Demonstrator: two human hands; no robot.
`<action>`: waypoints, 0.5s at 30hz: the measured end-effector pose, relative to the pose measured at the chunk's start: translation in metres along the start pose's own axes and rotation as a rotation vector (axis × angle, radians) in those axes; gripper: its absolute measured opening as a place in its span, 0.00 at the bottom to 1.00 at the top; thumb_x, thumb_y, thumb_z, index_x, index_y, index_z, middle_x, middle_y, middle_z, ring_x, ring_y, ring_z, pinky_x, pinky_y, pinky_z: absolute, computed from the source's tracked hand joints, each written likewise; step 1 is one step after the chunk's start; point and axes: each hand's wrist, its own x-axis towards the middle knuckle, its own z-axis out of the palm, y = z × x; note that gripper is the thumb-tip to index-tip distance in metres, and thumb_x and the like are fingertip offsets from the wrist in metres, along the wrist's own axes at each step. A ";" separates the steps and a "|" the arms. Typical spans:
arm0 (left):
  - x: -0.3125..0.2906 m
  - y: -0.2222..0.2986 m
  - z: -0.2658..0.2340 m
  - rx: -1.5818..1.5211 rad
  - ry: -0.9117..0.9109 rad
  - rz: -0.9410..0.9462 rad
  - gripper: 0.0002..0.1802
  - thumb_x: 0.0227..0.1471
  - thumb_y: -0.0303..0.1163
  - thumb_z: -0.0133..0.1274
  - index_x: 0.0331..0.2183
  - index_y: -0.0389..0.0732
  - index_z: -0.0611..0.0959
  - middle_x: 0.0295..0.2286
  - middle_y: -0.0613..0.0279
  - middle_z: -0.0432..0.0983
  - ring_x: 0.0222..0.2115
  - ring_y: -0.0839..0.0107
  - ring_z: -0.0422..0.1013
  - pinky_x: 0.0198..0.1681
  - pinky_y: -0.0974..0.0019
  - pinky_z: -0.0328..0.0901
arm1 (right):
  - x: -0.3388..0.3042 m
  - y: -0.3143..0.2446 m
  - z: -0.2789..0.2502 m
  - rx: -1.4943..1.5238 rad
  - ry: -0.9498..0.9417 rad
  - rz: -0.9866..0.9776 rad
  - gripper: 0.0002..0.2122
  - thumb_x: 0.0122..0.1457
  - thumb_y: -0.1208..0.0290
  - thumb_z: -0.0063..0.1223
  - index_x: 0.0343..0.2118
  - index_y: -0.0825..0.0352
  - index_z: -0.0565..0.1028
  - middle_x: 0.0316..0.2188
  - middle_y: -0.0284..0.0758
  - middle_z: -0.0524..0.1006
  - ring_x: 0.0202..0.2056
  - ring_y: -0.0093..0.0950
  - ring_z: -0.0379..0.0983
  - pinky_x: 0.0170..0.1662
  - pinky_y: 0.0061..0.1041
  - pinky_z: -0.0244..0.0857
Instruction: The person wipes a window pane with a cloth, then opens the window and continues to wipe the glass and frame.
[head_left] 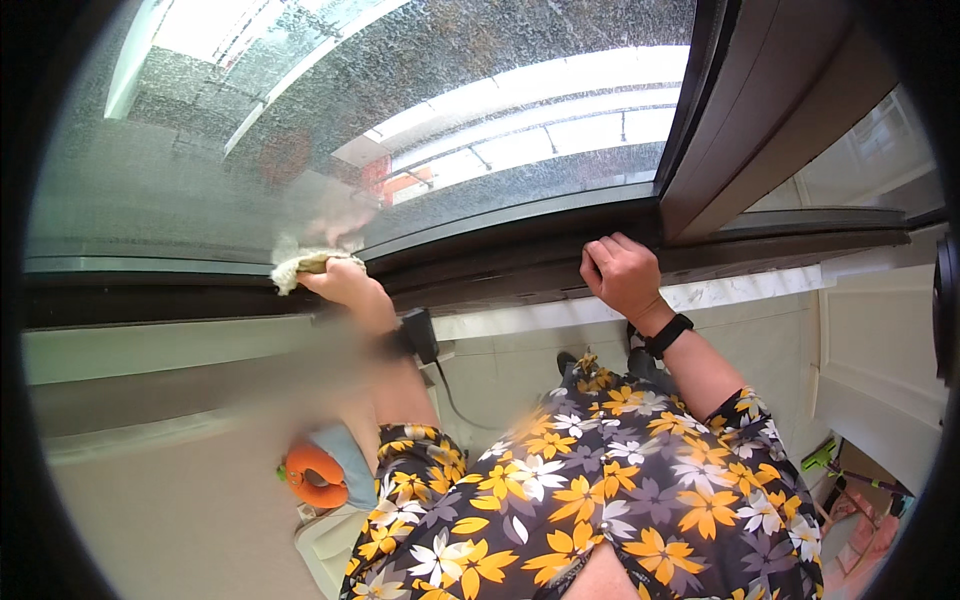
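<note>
My left hand [350, 290] presses a crumpled pale cloth [300, 265] to the bottom of a large window pane [470, 110], right by the dark lower frame. Its fingers are closed around the cloth, which partly hides them. The glass is speckled and hazy, with a faint reflection of the hand above the cloth. My right hand [622, 270] is curled into a loose fist at the dark brown window frame [520, 245]. Nothing shows in its fingers, and a black watch [668, 336] sits on that wrist.
A thick brown upright post [760, 110] bounds the pane on the right. A black box with a cord [420, 335] is at my left forearm. Below lie an orange neck pillow [318, 476] and a white cabinet [885, 350]. A green-handled tool [820, 455] stands lower right.
</note>
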 end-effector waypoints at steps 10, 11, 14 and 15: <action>-0.071 0.044 0.015 0.504 -0.134 0.636 0.37 0.57 0.17 0.41 0.64 0.24 0.47 0.64 0.30 0.42 0.66 0.38 0.43 0.68 0.52 0.42 | 0.002 -0.003 -0.001 -0.010 -0.003 -0.010 0.05 0.50 0.73 0.58 0.23 0.62 0.72 0.19 0.32 0.73 0.24 0.31 0.72 0.27 0.28 0.69; -0.064 0.034 0.012 0.570 -0.101 0.627 0.37 0.57 0.17 0.42 0.64 0.23 0.47 0.63 0.29 0.44 0.65 0.37 0.45 0.68 0.52 0.43 | 0.001 -0.004 0.000 -0.001 0.002 -0.007 0.05 0.50 0.73 0.58 0.23 0.62 0.72 0.20 0.32 0.73 0.24 0.31 0.72 0.27 0.29 0.69; -0.036 0.017 0.007 0.440 -0.074 0.556 0.30 0.53 0.15 0.40 0.58 0.23 0.59 0.55 0.31 0.59 0.57 0.36 0.58 0.64 0.49 0.49 | 0.002 -0.002 -0.003 0.000 0.003 -0.005 0.05 0.51 0.73 0.58 0.23 0.63 0.72 0.20 0.32 0.72 0.25 0.31 0.72 0.27 0.29 0.69; -0.024 0.005 0.000 0.441 -0.036 0.536 0.29 0.53 0.14 0.40 0.57 0.24 0.61 0.53 0.33 0.61 0.55 0.38 0.60 0.63 0.50 0.52 | 0.002 -0.005 -0.002 0.007 0.006 -0.005 0.05 0.51 0.73 0.58 0.23 0.63 0.72 0.20 0.32 0.72 0.25 0.31 0.72 0.27 0.29 0.69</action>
